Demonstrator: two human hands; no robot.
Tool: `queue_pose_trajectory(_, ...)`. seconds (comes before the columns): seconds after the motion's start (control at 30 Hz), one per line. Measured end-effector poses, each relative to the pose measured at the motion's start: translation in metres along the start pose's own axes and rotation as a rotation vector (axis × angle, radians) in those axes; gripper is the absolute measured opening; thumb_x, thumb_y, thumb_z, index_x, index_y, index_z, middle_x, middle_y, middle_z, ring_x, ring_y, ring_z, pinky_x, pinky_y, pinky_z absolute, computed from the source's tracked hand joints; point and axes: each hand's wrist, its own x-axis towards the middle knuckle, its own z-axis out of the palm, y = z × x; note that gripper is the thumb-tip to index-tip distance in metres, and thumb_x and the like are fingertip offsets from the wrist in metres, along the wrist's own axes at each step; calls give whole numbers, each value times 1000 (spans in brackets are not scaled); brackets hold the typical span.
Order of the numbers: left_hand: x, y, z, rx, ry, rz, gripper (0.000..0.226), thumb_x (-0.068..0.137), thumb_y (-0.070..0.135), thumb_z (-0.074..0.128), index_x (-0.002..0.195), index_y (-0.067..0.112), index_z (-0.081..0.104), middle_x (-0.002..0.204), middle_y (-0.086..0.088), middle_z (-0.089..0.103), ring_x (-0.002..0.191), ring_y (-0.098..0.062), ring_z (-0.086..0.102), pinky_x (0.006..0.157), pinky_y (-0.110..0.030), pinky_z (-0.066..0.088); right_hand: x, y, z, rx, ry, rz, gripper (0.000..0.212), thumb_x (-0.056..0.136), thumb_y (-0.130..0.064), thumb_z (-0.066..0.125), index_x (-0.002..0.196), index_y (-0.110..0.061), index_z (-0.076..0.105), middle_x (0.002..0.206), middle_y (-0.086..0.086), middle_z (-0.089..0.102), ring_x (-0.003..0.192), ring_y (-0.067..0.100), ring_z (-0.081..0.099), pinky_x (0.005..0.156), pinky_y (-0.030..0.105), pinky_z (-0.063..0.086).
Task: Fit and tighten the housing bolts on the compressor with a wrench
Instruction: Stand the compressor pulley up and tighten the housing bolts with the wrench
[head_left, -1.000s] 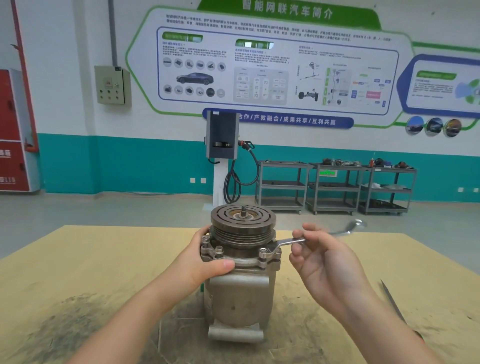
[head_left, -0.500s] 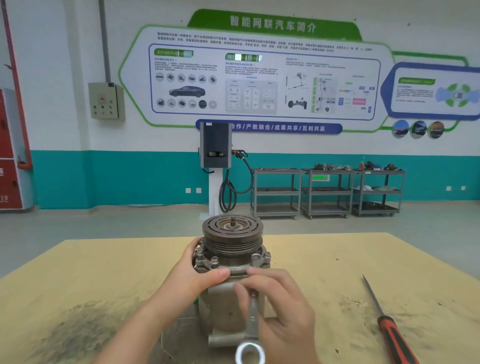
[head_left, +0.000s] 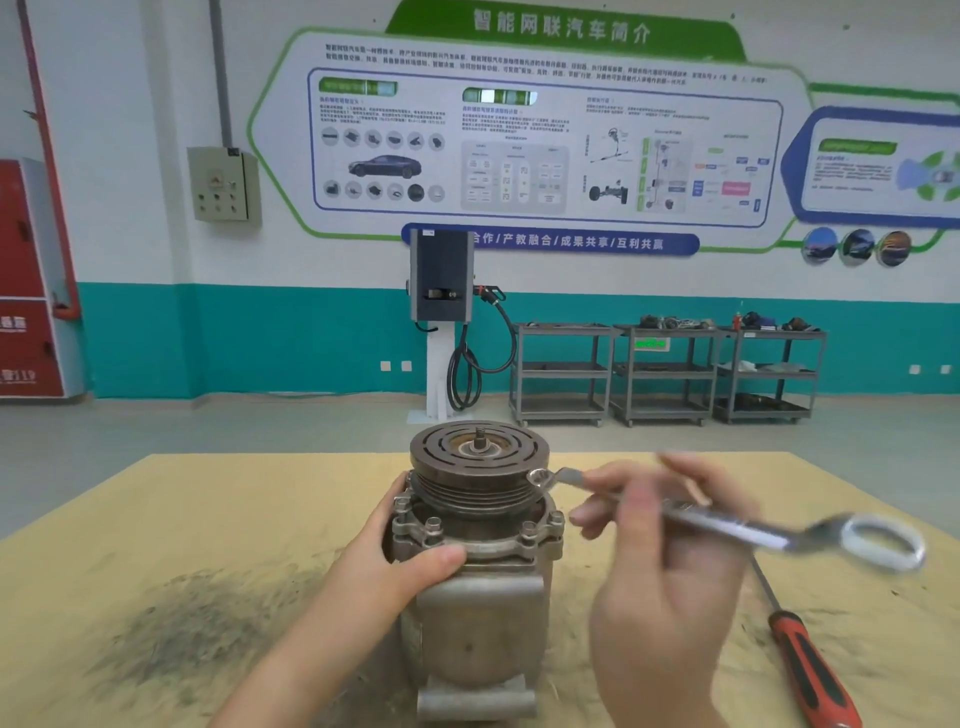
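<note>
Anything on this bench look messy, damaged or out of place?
A dark grey smear of grime or filings stains the wooden table left of the compressor. A red-handled screwdriver lies loose on the right. Nothing looks damaged.

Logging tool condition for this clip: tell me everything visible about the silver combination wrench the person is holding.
The silver metal combination wrench is a slim, shiny bar with an open-jaw end and a ring end. The right hand grips its shaft near the middle. It lies roughly level, tilted down toward the ring end, which is motion-blurred. The open end sits beside the dark grooved pulley of the grey metal compressor, above the bolted flange; whether it touches anything there cannot be told.
</note>
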Motion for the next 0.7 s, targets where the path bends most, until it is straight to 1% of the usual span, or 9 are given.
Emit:
queue_pose_trajectory(0.07,-5,-1,2,-39,14,8,104,52,63,79,146,43,39,129,25,63,119,3,59,107,-35,44,14,2,-8,236,160,316,24,100,-2,38,108,-23,46,72,4,67,52,14,56,54,20,46)
queue_pose_trajectory(0.1,-7,-2,3,-54,13,17,102,54,62,78,146,44,38,129,25,63,120,4,58,108,-35,43,21,5,-13,325,199,445,27,99,3,36,108,-21,45,67,5,65,48,15,53,50,19,44)
queue_pose_trajectory(0.17,-12,-4,3,-57,-13,30,106,54,58,81,148,47,32,131,27,61,121,5,57,107,-33,43,27,12,-20,417,197,625,27,97,7,35,110,-15,45,63,7,62,44,15,48,45,20,41)
queue_pose_trajectory(0.27,-16,-4,1,-9,-48,31,131,43,63,90,151,52,16,140,27,51,126,5,52,107,-30,44,28,18,-19,393,137,745,29,94,9,39,111,-13,47,61,7,62,42,14,46,44,21,39)
queue_pose_trajectory(0.37,-18,-2,5,20,-26,26,134,31,76,88,137,68,6,147,25,42,132,1,48,104,-26,44,28,19,-19,365,121,757,28,94,9,39,110,-13,46,61,6,61,41,14,45,44,21,37)
queue_pose_trajectory(0.43,-19,-2,8,24,-10,26,132,30,78,86,131,73,2,148,24,41,130,1,49,98,-20,45,22,18,-20,357,107,675,25,96,7,37,108,-14,44,62,5,62,44,14,48,45,21,39)
queue_pose_trajectory(0.47,-20,-2,8,18,-12,26,128,30,77,86,128,74,4,147,24,42,128,2,51,96,-20,47,16,17,-20,326,87,580,22,99,4,36,106,-15,43,64,4,63,46,15,51,47,22,41)
queue_pose_trajectory(0.63,-18,-5,7,-67,-42,76,112,34,68,93,124,65,26,137,22,51,118,8,56,84,-13,52,-14,15,-9,60,-45,-48,15,102,-19,44,101,-32,50,82,8,63,56,17,61,57,23,48)
queue_pose_trajectory(0.7,-17,-7,8,-82,-39,90,109,35,66,94,123,66,30,135,21,53,119,6,57,85,-14,52,-21,17,-7,-24,-133,-170,8,103,-25,45,104,-24,54,89,6,61,63,15,63,61,23,50)
